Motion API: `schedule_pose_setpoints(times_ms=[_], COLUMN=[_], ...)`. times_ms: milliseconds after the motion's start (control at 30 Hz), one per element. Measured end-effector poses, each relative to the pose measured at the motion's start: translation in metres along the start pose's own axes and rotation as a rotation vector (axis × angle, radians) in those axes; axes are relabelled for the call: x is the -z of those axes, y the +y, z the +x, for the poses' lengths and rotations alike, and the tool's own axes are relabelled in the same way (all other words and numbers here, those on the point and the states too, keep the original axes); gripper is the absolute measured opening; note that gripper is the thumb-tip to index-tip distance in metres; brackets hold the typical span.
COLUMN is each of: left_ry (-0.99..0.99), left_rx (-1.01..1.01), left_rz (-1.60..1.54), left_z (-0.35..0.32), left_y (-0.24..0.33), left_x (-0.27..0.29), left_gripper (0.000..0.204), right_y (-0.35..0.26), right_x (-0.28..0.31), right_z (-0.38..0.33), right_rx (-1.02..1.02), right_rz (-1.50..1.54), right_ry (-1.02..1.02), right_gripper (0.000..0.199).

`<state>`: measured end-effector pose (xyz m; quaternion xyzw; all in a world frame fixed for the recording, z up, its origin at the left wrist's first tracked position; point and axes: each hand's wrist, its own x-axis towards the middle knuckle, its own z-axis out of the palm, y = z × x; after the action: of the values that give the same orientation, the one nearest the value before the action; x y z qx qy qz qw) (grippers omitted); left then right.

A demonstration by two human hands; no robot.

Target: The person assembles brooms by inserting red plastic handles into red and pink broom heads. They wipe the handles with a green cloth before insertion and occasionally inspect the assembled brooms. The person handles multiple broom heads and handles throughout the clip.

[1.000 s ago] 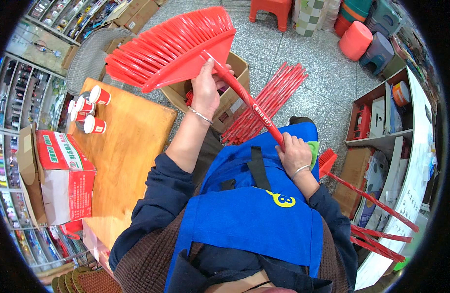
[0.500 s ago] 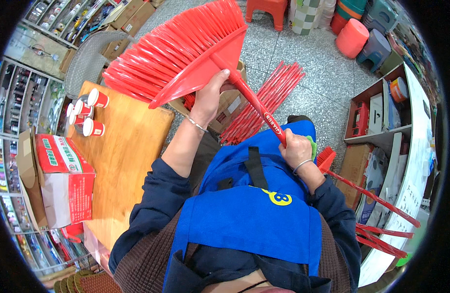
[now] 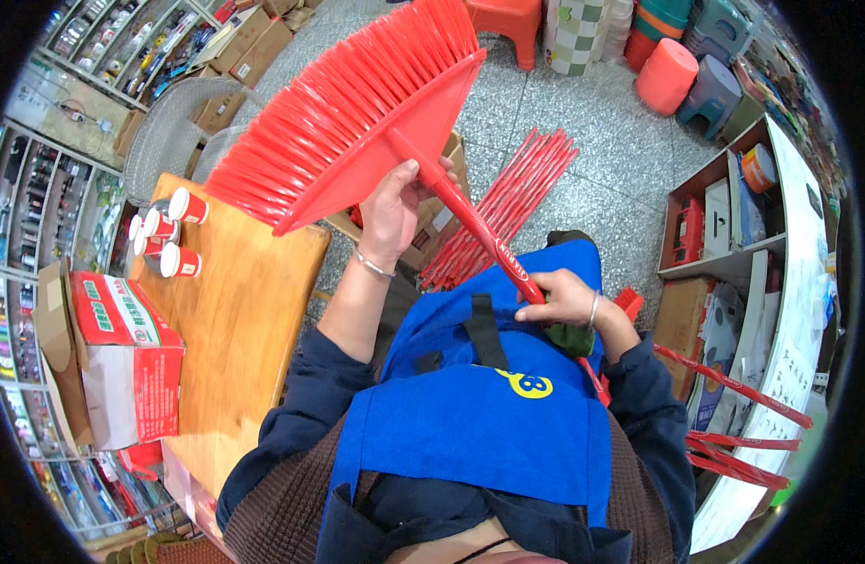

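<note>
A red broom point(image 3: 357, 122) with stiff plastic bristles is held across in front of me, its head up to the left. My left hand point(image 3: 393, 211) is closed around the broom's neck, just below the head, with the thumb on top. At the lower end of the short red handle, my right hand point(image 3: 564, 301) grips the tip between thumb and fingers. A dark green thing point(image 3: 571, 338) shows under the right hand, partly hidden, and I cannot tell what it is. Beyond the handle, a bundle of red sticks point(image 3: 507, 207) lies on the floor beside a cardboard box point(image 3: 446, 226).
At left is a wooden table point(image 3: 254, 329) with several paper cups point(image 3: 180, 261) and a red-and-white carton point(image 3: 132, 376). More red broom sticks point(image 3: 733, 381) lean at my right by a shelf unit point(image 3: 780, 226). Plastic stools point(image 3: 507, 23) and buckets stand at the far side.
The broom's handle end has come slightly down and left. My right hand has shifted from a full fist to a looser thumb-and-finger grip; my left hand has slid slightly lower.
</note>
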<state>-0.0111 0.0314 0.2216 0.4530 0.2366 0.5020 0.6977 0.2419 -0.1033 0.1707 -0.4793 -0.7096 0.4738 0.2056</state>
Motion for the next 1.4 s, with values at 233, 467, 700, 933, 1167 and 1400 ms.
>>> schedule_pose_setpoints(times_ms=[233,467,700,933,1167,1400], left_ry=[-0.015,-0.035,-0.036,-0.025,-0.099,-0.13], left_rx=[0.004,0.018,0.024,0.015,0.025,0.066], left_rz=[0.061,0.028,0.091,0.095,0.103,0.039], left_z=[-0.028,-0.051,-0.057,-0.058,-0.057,-0.058], left_y=[0.006,0.013,0.014,0.008,0.01,0.011], left_x=[-0.031,-0.061,-0.063,-0.062,-0.063,-0.068], left_gripper=[0.034,0.037,0.038,0.038,0.037,0.037], right_y=[-0.06,-0.107,-0.112,-0.111,-0.112,-0.111], right_x=[0.065,0.073,0.06,0.061,0.055,0.053], right_z=[0.024,0.064,0.064,0.061,0.057,0.055], right_rx=[0.151,0.322,0.408,0.416,0.36,0.294], right_rz=[0.236,-0.032,-0.165,-0.192,-0.07,0.095], right_ry=[0.606,0.678,0.678,0.731,0.742,0.764], right_gripper=[0.028,0.042,0.044,0.043,0.043,0.045])
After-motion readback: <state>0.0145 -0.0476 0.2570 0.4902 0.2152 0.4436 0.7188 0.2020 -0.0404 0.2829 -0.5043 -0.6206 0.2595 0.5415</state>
